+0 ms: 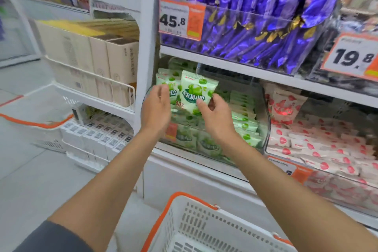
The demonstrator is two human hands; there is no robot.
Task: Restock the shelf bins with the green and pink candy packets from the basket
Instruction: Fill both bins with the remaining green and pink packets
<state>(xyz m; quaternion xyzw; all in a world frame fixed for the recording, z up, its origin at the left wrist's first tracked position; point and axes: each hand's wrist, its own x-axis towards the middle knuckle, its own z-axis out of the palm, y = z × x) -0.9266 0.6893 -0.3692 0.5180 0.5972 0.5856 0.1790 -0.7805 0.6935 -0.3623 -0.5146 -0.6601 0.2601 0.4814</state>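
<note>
Green packet [197,90]: glossy, white-green, round fruit print.

Green-and-white candy packets [196,92]: thin plastic film, glossy, lightly crinkled. Clear rigid plastic bin [265,112]: smooth, reflective wall. Purple-and-gold sweet wrappers [266,26]: metallic foil, highly shiny. Pink-and-white candy packets [286,108]: plastic film, softer sheen. White perforated plastic basket [204,223], orange rim: smooth, matt. White shelf board [225,64]: smooth painted finish. Cream boxes [114,55]: matt cardboard. Grey sleeve [55,237]: matt cloth.
</note>
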